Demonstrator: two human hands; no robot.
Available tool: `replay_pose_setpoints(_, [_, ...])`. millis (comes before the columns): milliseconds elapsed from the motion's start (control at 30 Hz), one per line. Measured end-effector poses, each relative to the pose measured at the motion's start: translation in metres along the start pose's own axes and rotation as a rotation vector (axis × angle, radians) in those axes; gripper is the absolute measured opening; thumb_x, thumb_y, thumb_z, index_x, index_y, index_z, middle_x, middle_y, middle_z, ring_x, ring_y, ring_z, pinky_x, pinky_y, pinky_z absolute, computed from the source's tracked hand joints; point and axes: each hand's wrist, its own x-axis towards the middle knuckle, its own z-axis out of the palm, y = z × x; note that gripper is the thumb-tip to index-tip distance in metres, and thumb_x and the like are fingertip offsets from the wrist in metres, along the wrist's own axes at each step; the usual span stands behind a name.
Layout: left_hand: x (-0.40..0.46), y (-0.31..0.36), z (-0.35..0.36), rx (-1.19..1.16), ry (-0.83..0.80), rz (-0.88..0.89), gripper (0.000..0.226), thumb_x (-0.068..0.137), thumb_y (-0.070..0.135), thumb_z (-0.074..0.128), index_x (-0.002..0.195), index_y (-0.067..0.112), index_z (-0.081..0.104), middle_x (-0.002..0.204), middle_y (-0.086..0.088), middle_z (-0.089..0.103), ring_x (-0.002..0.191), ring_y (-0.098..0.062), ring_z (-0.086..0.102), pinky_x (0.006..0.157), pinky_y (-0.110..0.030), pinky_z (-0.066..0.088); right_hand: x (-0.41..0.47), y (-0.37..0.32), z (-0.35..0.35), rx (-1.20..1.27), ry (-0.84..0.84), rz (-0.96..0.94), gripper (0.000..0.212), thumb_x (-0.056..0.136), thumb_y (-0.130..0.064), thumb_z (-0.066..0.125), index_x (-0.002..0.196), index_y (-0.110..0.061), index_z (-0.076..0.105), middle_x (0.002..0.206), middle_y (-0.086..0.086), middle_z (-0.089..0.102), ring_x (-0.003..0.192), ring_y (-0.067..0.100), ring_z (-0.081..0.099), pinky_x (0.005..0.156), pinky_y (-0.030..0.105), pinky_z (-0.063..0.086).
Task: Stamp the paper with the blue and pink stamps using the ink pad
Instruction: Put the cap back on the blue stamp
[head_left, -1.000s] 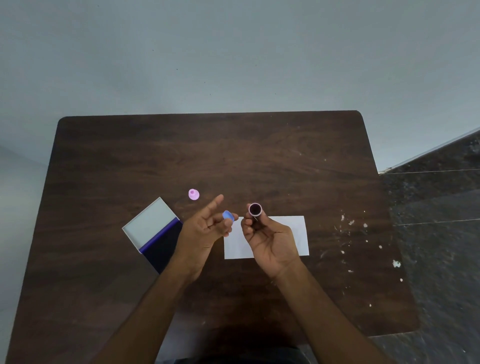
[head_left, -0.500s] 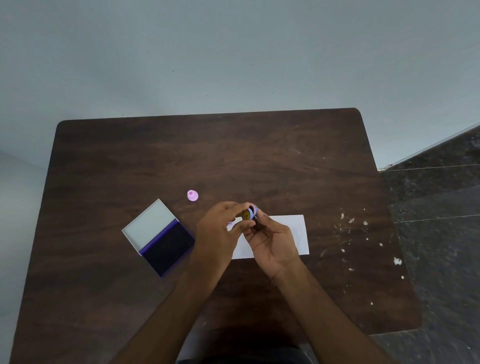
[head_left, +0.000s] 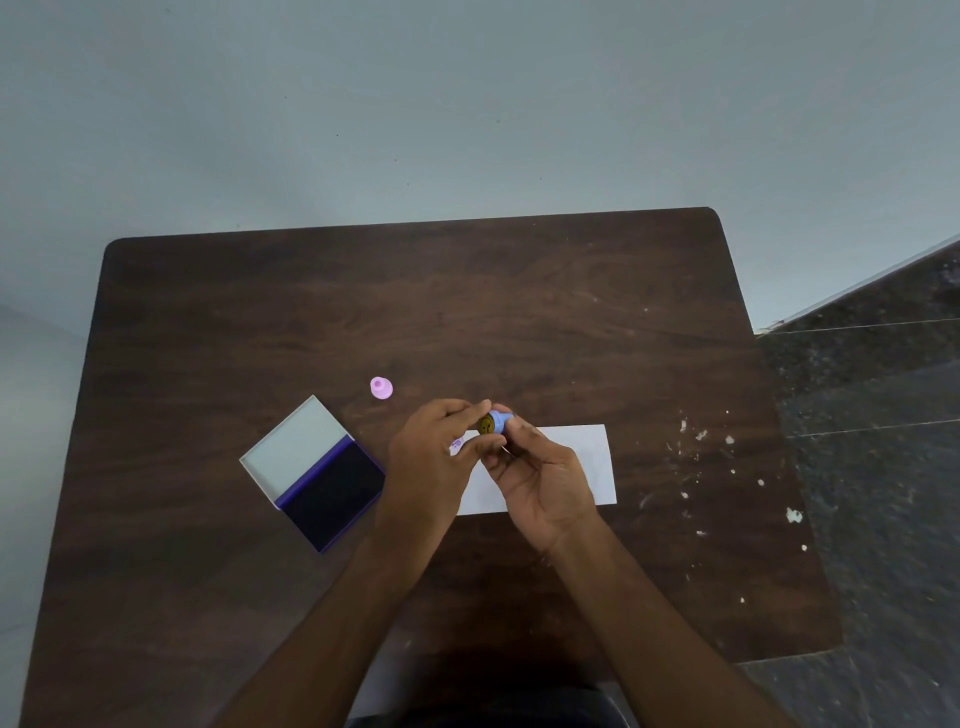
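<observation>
The blue stamp (head_left: 494, 422), with a yellowish round face turned toward me, is held above the left end of the white paper (head_left: 571, 462). My left hand (head_left: 436, 452) pinches it from the left and my right hand (head_left: 540, 478) grips it from the right. A small purple print (head_left: 456, 444) shows on the paper between my hands. The pink stamp (head_left: 381, 388) stands alone on the table, up and to the left of my hands. The open ink pad (head_left: 337, 493), its pale lid (head_left: 296, 447) folded back, lies left of my left hand.
The dark wooden table (head_left: 467, 312) has white specks (head_left: 701, 436) scattered on its right side. A pale wall lies behind it, and dark stone floor (head_left: 872, 415) runs along its right edge.
My left hand, which held a blue piece apart from the right hand a second ago, has moved right and joined it. Both hands now meet on the blue stamp.
</observation>
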Motion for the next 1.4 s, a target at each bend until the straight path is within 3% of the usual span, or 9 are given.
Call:
replay_pose_setpoints(200, [0.002,-0.004,-0.001,-0.084,0.020,-0.053,0.038,0.077,0.022,0.076,0.111,0.008,0.071,0.108,-0.006,0.072,0.096,-0.014,0.066,0.086,-0.007,0.041,0.002,-0.003,-0.002,-0.197,-0.022,-0.035,0.034,0.081,-0.021,0.069,0.108,-0.001,0.069,0.110,0.018,0.069,0.098,0.028,0.065,0.092,0.036,0.052])
replay_pose_setpoints(333, [0.005,-0.009,-0.002,-0.105,0.001,-0.119,0.037,0.075,0.023,0.078,0.109,0.011,0.072,0.108,-0.004,0.072,0.092,-0.005,0.061,0.083,-0.001,0.037,0.002,-0.006,-0.002,-0.354,-0.033,-0.072,0.034,0.082,-0.027,0.068,0.107,-0.004,0.070,0.104,0.017,0.070,0.088,0.024,0.065,0.082,0.033,0.054])
replay_pose_setpoints(667, [0.007,-0.018,-0.006,-0.103,-0.077,-0.165,0.044,0.079,0.027,0.075,0.119,0.012,0.066,0.121,-0.005,0.067,0.107,-0.017,0.062,0.100,-0.029,0.048,0.004,-0.006,0.005,-0.425,-0.027,-0.079,0.022,0.083,-0.024,0.066,0.099,-0.013,0.075,0.101,0.012,0.073,0.090,0.027,0.068,0.077,0.029,0.056])
replay_pose_setpoints(800, [0.005,-0.021,-0.012,-0.141,-0.035,-0.123,0.047,0.077,0.026,0.077,0.121,0.016,0.065,0.121,-0.003,0.067,0.103,-0.007,0.060,0.089,-0.006,0.040,0.006,-0.002,0.009,-0.410,-0.041,-0.064,0.023,0.083,-0.024,0.065,0.100,-0.013,0.075,0.103,0.013,0.073,0.091,0.027,0.068,0.078,0.029,0.056])
replay_pose_setpoints(1033, [0.004,-0.032,-0.016,-0.161,-0.022,-0.106,0.051,0.076,0.032,0.077,0.123,0.018,0.064,0.118,-0.001,0.068,0.104,-0.008,0.062,0.092,-0.015,0.046,0.012,0.006,0.008,-0.342,-0.050,-0.046,0.024,0.090,-0.019,0.060,0.106,-0.006,0.071,0.107,0.019,0.069,0.093,0.028,0.065,0.085,0.034,0.055])
replay_pose_setpoints(1167, [0.001,-0.044,-0.016,-0.130,0.027,-0.193,0.048,0.077,0.035,0.075,0.121,0.017,0.065,0.116,-0.002,0.069,0.096,-0.001,0.056,0.080,0.002,0.034,0.021,0.009,0.018,-0.465,0.054,-0.103,0.027,0.081,-0.022,0.068,0.104,-0.008,0.072,0.100,0.014,0.072,0.085,0.026,0.069,0.076,0.029,0.056])
replay_pose_setpoints(1233, [-0.001,-0.054,-0.018,-0.083,0.041,-0.274,0.048,0.079,0.035,0.073,0.121,0.015,0.064,0.119,-0.005,0.067,0.099,-0.006,0.057,0.085,-0.002,0.034,0.029,0.012,0.026,-0.582,0.103,-0.143,0.023,0.080,-0.021,0.070,0.100,-0.012,0.073,0.095,0.009,0.075,0.083,0.027,0.071,0.075,0.028,0.057])
replay_pose_setpoints(1333, [-0.008,-0.068,-0.026,-0.092,0.057,-0.354,0.047,0.081,0.034,0.073,0.122,0.013,0.065,0.120,-0.005,0.068,0.105,-0.017,0.064,0.096,-0.031,0.049,0.045,0.023,0.035,-0.818,0.180,-0.212,0.018,0.081,-0.020,0.072,0.098,-0.014,0.074,0.081,0.000,0.075,0.074,0.022,0.070,0.066,0.022,0.057])
replay_pose_setpoints(1400, [-0.015,-0.074,-0.032,-0.125,0.107,-0.377,0.045,0.079,0.033,0.074,0.120,0.015,0.067,0.117,-0.002,0.070,0.102,-0.015,0.065,0.094,-0.032,0.052,0.056,0.031,0.039,-0.984,0.205,-0.276,0.024,0.081,-0.023,0.073,0.102,-0.011,0.073,0.081,-0.002,0.074,0.068,0.014,0.069,0.061,0.017,0.054])
